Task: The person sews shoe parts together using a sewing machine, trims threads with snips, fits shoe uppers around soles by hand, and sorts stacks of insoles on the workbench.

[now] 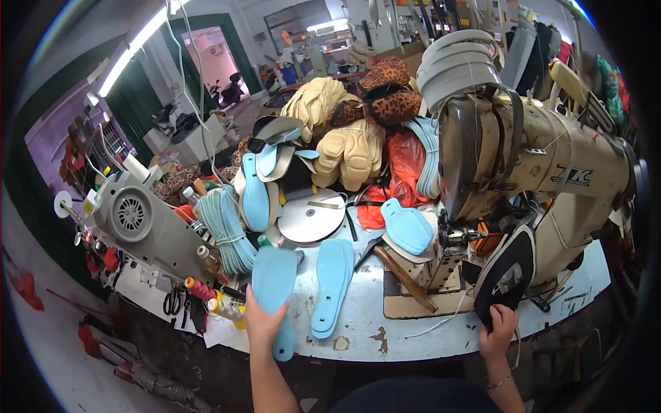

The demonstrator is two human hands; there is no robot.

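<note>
My left hand [265, 322] grips a light blue sole-shaped piece [273, 275] at the table's front left, thumb across it. Just right of it lies a stack of similar blue pieces [332, 286]. At the right, my right hand [499, 330] has its fingers closed on the lower end of a black sole-shaped piece [506, 268] with a pale edge, which stands tilted beside the sewing machine [551, 165]. A wooden-handled hammer [406, 279] rests on the machine's base. More blue pieces [408, 227] lie left of the machine's needle area.
A second machine [138, 220] stands at the left, near thread spools [224, 310] and scissors [173, 301]. Behind the white round reel [311, 215] are beige padded pieces [350, 153], leopard-print pieces [392, 93] and red plastic [406, 168]. A bundle of blue cord [227, 227] lies at left.
</note>
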